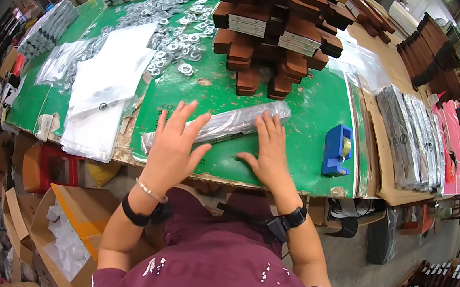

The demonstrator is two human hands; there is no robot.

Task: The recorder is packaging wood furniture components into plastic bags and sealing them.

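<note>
A long, narrow package in clear plastic wrap [227, 121] lies slantwise on the green tabletop [304, 153]. My left hand [175, 142] is spread over its left end, the fingers apart. Over its right end is my right hand [268, 151], also spread, with the fingertips at the plastic. Neither hand is closed round the package. Whether the palms press on it I cannot tell. To the right of my right hand stands a blue tape dispenser [336, 151] with a roll of tape.
Dark brown wooden pieces [253, 53] are stacked high beyond the package. White plastic bags [104, 86] lie at the left, near many small bagged rings [181, 50]. Silvery wrapped packages [411, 138] rest on cardboard at the right. An open carton [71, 221] stands below the table's left side.
</note>
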